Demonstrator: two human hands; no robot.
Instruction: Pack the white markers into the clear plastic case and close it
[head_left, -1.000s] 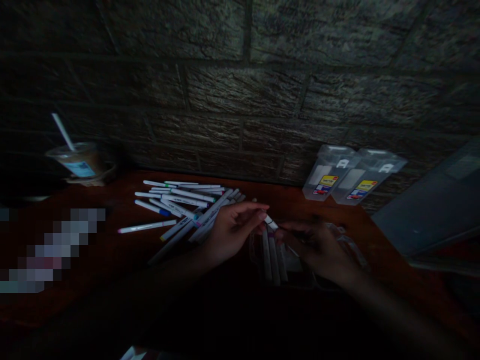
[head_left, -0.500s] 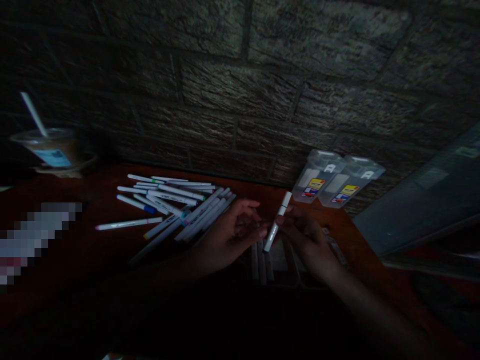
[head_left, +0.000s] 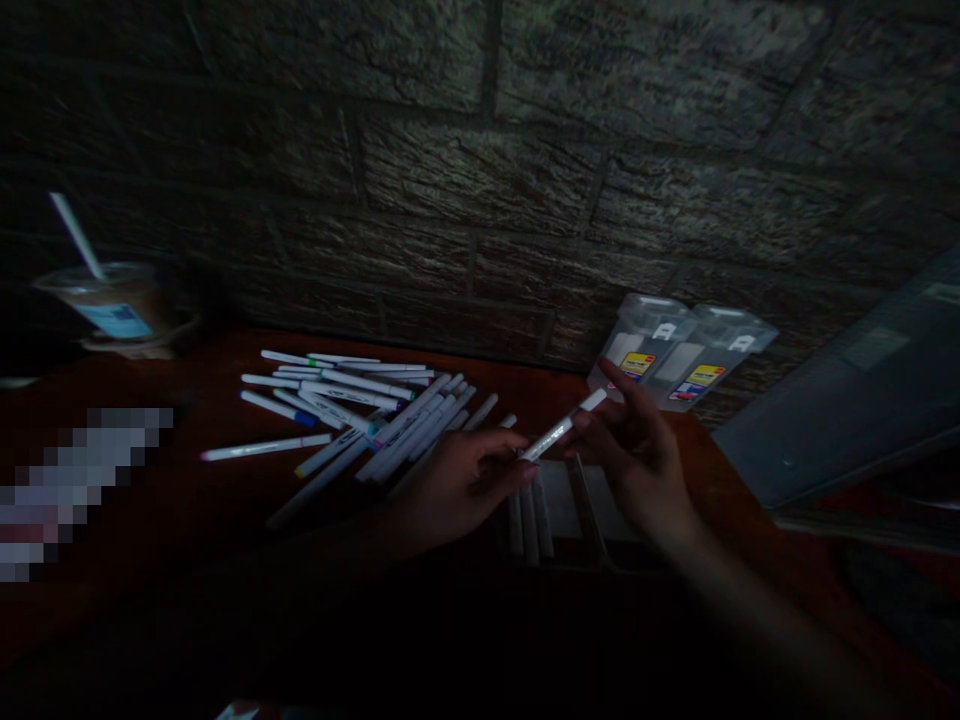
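A white marker (head_left: 553, 437) slants up to the right between my two hands. My left hand (head_left: 469, 478) pinches its lower end between thumb and fingers. At the upper part, my right hand (head_left: 637, 450) grips it with thumb and fingers, its index finger raised. Just below the held marker, several white markers (head_left: 531, 525) lie side by side in a clear plastic case (head_left: 600, 545), partly hidden by my hands and the dark. Left of my left hand spreads a loose pile of white markers (head_left: 360, 395) with coloured ends.
Two clear plastic containers (head_left: 694, 370) with yellow labels stand against the stone wall (head_left: 495, 180). A plastic cup with a straw (head_left: 112, 305) sits in a holder at the far left of the brown table (head_left: 217, 390). A grey panel (head_left: 847, 370) rises at the right.
The marker has turned from steep to a flatter slant. My left fingers, apart from it half a second ago, have closed on its lower end. My right index finger has lifted.
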